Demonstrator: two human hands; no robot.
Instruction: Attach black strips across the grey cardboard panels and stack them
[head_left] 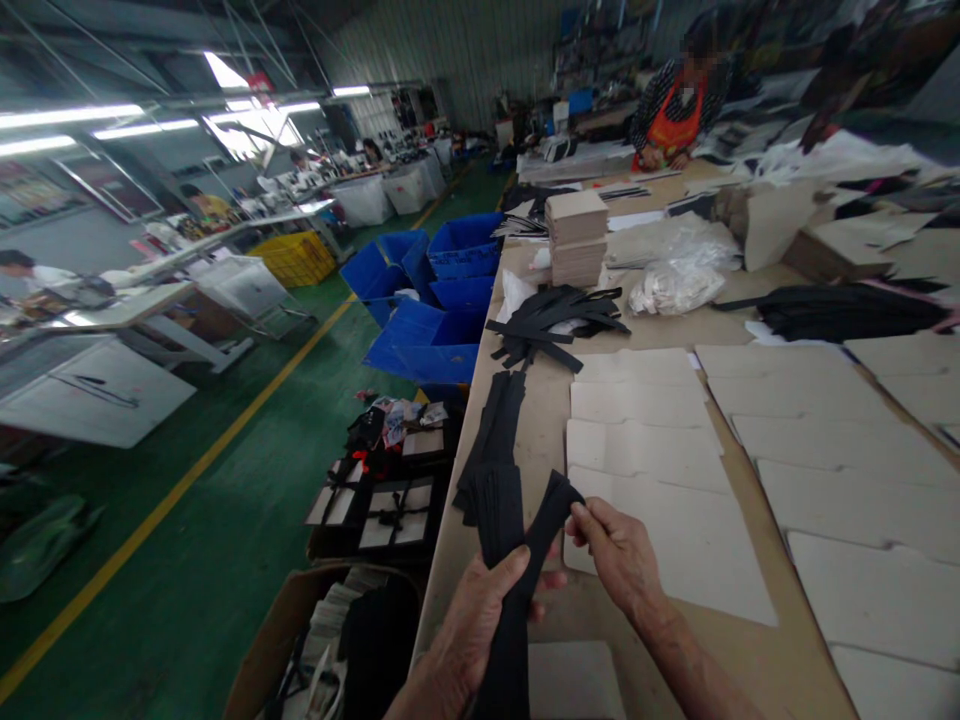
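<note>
My left hand (487, 605) is closed around a bundle of black fabric strips (501, 515), thumb on top and fingertips showing on the far side. One strip fans out from the bundle to the right, and my right hand (619, 550) pinches its end between thumb and fingers. More black strips (499, 410) lie at the table's left edge just beyond the bundle, and a loose heap of strips (551, 320) sits farther up. Beige panels (660, 510) lie overlapped in rows to the right of my hands. Part of a beige panel (574, 680) shows below them.
Stacked beige pieces (577, 235) and a clear plastic bag (682, 275) stand farther up the table. Left of its edge are blue bins (427, 340) and a cardboard box (277, 620) on the green floor. A person in an orange apron (671, 125) works at the far end.
</note>
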